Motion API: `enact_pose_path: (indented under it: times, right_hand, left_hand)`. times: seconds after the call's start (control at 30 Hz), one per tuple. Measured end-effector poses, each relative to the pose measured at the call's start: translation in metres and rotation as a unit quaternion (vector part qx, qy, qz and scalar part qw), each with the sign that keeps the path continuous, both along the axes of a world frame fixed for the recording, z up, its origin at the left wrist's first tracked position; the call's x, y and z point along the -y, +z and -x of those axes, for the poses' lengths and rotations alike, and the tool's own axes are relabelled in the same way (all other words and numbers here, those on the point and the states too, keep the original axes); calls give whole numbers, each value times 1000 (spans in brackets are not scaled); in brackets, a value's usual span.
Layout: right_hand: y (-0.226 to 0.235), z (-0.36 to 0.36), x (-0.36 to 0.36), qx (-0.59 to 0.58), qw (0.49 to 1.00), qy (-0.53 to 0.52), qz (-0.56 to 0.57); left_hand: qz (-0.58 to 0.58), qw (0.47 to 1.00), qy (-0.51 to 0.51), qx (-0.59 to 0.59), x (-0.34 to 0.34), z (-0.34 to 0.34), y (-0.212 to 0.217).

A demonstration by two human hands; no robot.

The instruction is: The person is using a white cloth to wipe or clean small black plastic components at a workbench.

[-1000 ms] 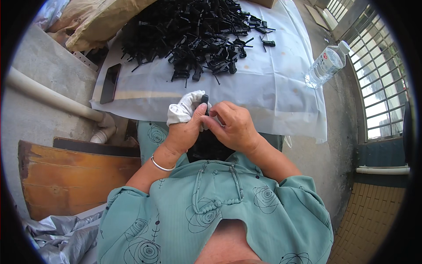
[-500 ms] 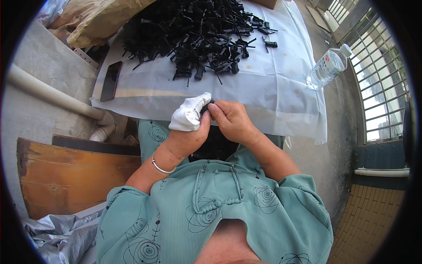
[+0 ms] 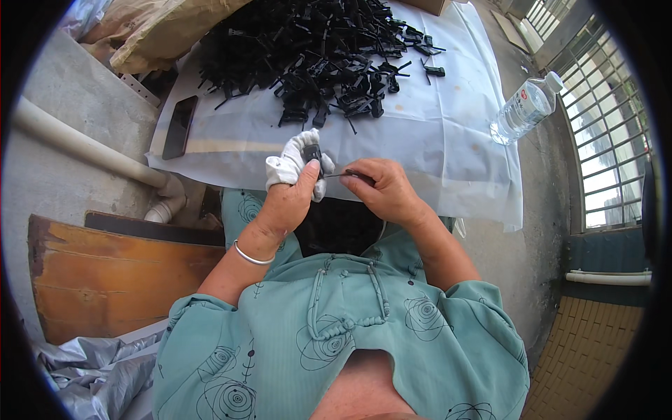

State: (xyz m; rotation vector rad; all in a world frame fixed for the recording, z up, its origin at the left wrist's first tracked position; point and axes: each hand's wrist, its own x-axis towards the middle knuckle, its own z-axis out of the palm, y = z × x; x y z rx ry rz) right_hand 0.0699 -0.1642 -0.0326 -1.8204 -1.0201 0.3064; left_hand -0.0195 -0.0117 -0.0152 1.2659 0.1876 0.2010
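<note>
My left hand [image 3: 291, 171], in a white glove that leaves the thumb bare, is closed around a small black plastic part [image 3: 312, 152]. The thumb presses on the part's near end. Close by on the right, my bare right hand [image 3: 389, 187] grips a slim dark-handled tool [image 3: 362, 178]. A thin tip runs from it toward the part; whether it touches is too small to tell. Beyond both hands lies a big heap of similar black plastic parts [image 3: 315, 63], many with thin strips sticking out. One loose black part [image 3: 435, 71] sits to the right of the heap.
White sheeting covers the table [image 3: 448, 140]. A dark phone [image 3: 180, 127] lies at its left edge, and a clear water bottle [image 3: 526, 108] stands at the right. Brown paper [image 3: 171, 35] is at the far left. A pale pipe [image 3: 84, 143] and a wooden board [image 3: 126, 273] are on my left.
My hands have moved apart from touching each other. My left hand has turned, so the black part now shows in it, and the tool in my right hand has come into sight.
</note>
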Motion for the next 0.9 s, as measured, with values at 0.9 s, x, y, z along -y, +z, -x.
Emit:
enact_pose_path:
  times: [0.9]
  right_hand:
    - [-2,1,-8,-161,983,91,-13]
  left_hand:
    - [-416,905,-75,-53,9,9,11]
